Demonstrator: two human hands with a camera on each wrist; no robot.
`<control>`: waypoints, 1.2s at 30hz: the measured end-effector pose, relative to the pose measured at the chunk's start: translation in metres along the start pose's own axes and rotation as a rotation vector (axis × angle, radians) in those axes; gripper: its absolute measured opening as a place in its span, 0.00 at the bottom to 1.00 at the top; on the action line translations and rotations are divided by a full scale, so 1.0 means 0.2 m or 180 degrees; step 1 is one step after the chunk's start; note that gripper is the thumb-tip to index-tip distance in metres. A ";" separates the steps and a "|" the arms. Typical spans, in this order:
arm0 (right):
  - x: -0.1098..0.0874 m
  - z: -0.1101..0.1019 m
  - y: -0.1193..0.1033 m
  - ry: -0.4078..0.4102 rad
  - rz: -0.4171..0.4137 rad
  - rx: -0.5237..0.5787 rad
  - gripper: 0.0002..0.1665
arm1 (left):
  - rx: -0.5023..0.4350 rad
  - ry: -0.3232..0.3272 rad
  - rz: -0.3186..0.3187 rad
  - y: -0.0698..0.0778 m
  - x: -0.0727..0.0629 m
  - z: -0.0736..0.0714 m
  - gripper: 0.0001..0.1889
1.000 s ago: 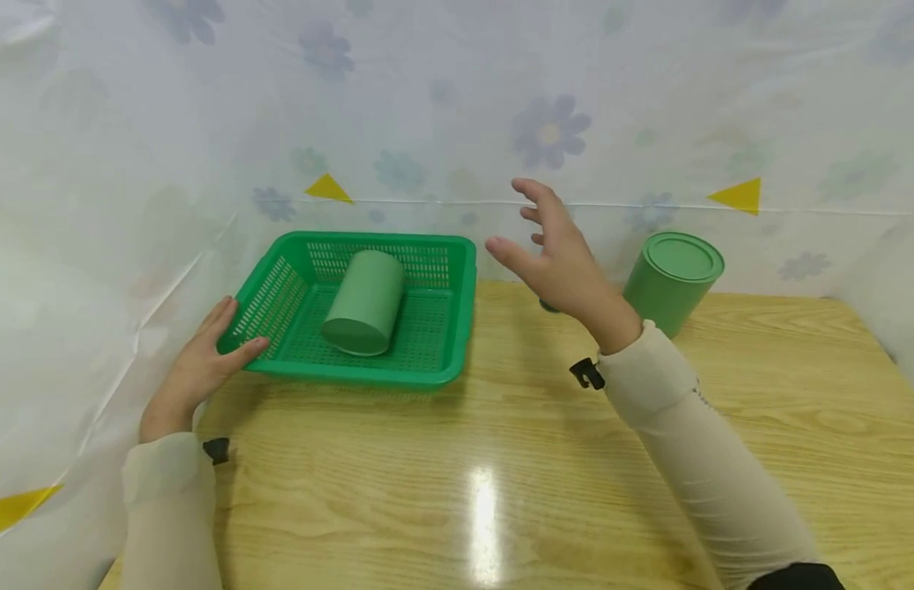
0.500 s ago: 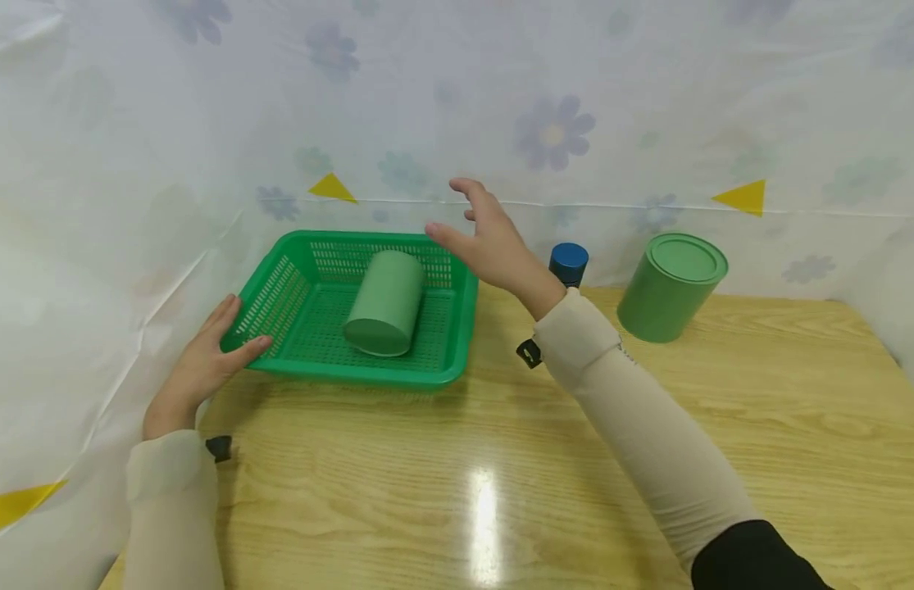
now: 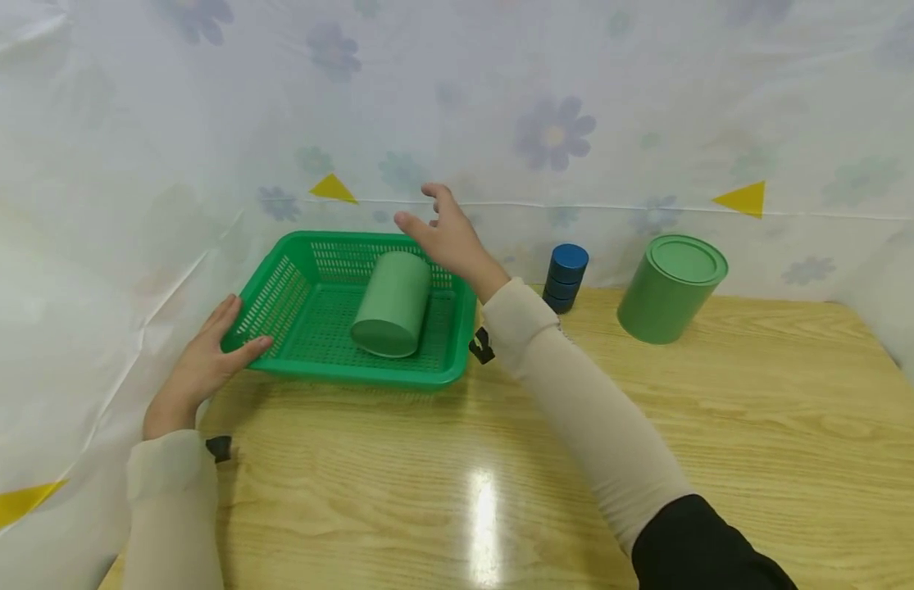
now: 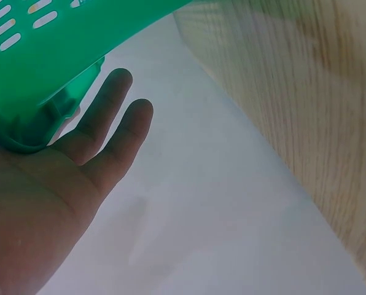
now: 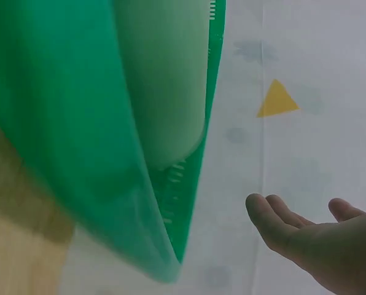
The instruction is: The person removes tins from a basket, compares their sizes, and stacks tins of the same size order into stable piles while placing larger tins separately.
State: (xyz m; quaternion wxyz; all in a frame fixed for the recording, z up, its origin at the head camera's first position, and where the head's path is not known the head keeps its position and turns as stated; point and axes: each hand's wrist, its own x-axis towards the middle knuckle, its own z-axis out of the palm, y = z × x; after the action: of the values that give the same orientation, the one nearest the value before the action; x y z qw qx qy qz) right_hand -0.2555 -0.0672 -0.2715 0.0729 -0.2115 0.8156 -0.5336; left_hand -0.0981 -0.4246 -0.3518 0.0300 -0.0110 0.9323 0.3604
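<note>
A green plastic basket (image 3: 353, 375) with slotted walls stands on the table, a light green can (image 3: 393, 303) lying on its side within. My left hand (image 3: 194, 369) holds the basket's near left corner, thumb over the rim and fingers along the outer wall. In the left wrist view that corner sits against my left palm (image 4: 42, 203), with two fingers extended past it. My right hand (image 3: 452, 238) hovers over the basket's far right corner, fingers loosely bent and holding nothing. From the right wrist view, that hand (image 5: 312, 243) is apart from the basket and can.
A dark blue ridged cylinder (image 3: 565, 277) stands upright right of the basket. Farther right is a second green can (image 3: 672, 288), upright with its lid showing. Flower-patterned sheeting (image 3: 648, 98) rises behind the wooden table (image 3: 368, 475).
My right hand has moved left from near the upright can to over the basket, uncovering the blue cylinder. The lying can has shifted right inside the basket. My left hand stays at the corner.
</note>
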 end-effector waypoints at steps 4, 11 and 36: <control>0.03 0.05 0.02 0.0119 0.0122 0.0089 0.47 | 0.0013 -0.0016 -0.0001 0.00 0.00 0.00 0.50; 0.07 0.11 0.05 0.0267 0.0248 0.0277 0.46 | 0.0030 -0.0033 -0.0020 0.00 0.00 0.00 0.50; 0.12 0.36 0.20 -0.0596 0.0887 -0.0271 0.50 | -0.0065 -0.0021 -0.0004 0.01 -0.01 0.01 0.51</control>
State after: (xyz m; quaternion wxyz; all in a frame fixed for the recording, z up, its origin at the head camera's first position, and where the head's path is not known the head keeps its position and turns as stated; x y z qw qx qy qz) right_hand -0.2629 -0.1230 -0.3351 0.2129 -0.1481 0.8486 -0.4612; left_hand -0.0964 -0.4227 -0.3517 0.0332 -0.0108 0.9284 0.3699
